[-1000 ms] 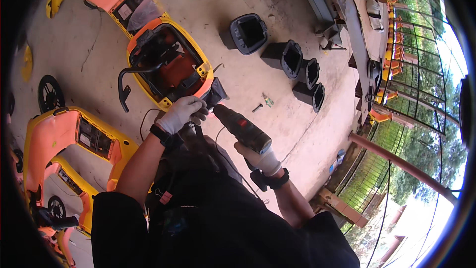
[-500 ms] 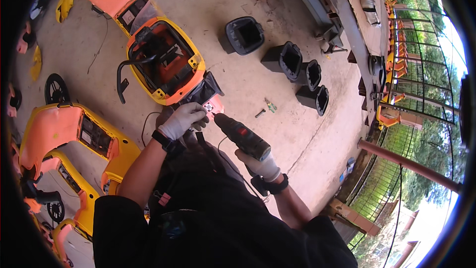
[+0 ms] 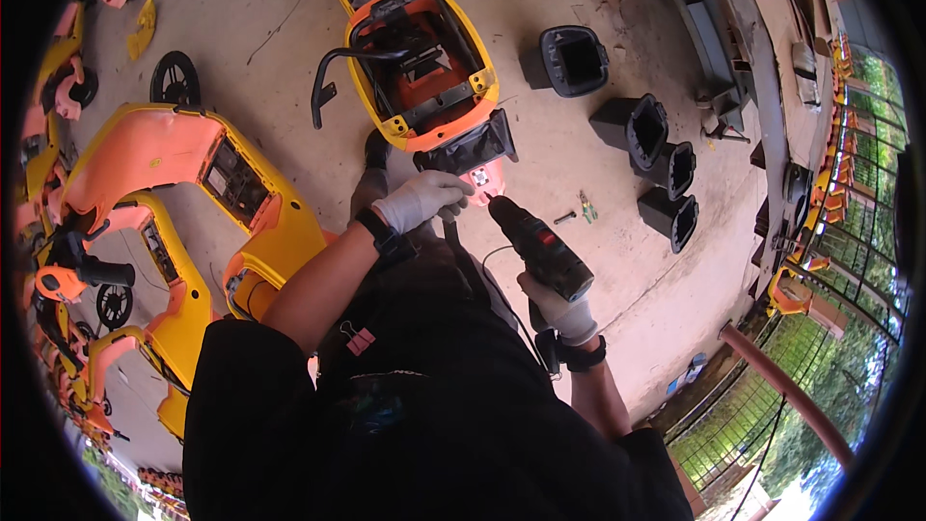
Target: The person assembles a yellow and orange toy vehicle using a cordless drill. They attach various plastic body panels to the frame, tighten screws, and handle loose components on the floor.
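Observation:
My right hand (image 3: 561, 313), in a white glove, is wrapped round the grip of a dark power drill (image 3: 542, 249) with a red mark on its side. Its nose points toward the orange-pink rear fender (image 3: 495, 174) of a scooter body; whether the tip touches is unclear. On the fender sits a white square label (image 3: 479, 177) with a dark pattern. My left hand (image 3: 422, 201), also gloved, is closed beside the label, fingertips pinched; anything between them is too small to make out. The orange and yellow scooter body (image 3: 447, 142) has an open seat compartment with a black bracket across it.
Several black plastic bins (image 3: 575, 63) stand on the concrete floor to the right. Green-handled pliers (image 3: 587, 207) and a small black rod (image 3: 566, 217) lie nearer. More yellow-orange scooter bodies (image 3: 260, 262) crowd the left. A dark bent bar (image 3: 326, 87) juts out beside the compartment.
My view has shifted, so the scooter, bins and both hands appear further right. The drill stays close to the fender, and my left hand remains pinched beside the label.

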{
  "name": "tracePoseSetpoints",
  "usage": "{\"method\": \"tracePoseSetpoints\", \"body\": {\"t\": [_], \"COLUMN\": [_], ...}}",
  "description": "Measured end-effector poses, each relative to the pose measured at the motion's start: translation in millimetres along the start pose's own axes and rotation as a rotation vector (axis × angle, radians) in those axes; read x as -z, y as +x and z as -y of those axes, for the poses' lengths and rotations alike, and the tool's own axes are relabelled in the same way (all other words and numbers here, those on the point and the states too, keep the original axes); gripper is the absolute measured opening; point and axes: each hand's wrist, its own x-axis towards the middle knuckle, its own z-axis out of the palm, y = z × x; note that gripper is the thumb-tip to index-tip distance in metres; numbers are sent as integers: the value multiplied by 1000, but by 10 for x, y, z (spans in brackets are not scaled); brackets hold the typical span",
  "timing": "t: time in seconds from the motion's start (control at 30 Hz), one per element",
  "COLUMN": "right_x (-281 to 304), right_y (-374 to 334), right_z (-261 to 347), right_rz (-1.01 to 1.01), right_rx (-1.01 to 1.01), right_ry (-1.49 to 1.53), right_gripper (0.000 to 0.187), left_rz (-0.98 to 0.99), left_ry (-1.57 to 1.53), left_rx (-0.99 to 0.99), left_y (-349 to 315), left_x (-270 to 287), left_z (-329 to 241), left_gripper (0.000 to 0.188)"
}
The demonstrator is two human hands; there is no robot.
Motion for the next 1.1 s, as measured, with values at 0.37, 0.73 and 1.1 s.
{"method": "tracePoseSetpoints", "body": {"t": [0.37, 0.73, 1.1], "right_x": [-327, -471, -622], "right_y": [343, 492, 575], "right_z": [242, 285, 402], "right_rz": [34, 36, 58], "right_rx": [73, 41, -18], "right_ry": [-179, -194, -139], "right_gripper": [19, 18, 18], "left_rz": [-73, -79, -98], "left_ry": [27, -162, -228], "left_rx": [-30, -34, -55], "left_y": [-180, -243, -216], "left_x": [307, 453, 618], "left_z": [10, -81, 44], "left_gripper": [27, 17, 18]}}
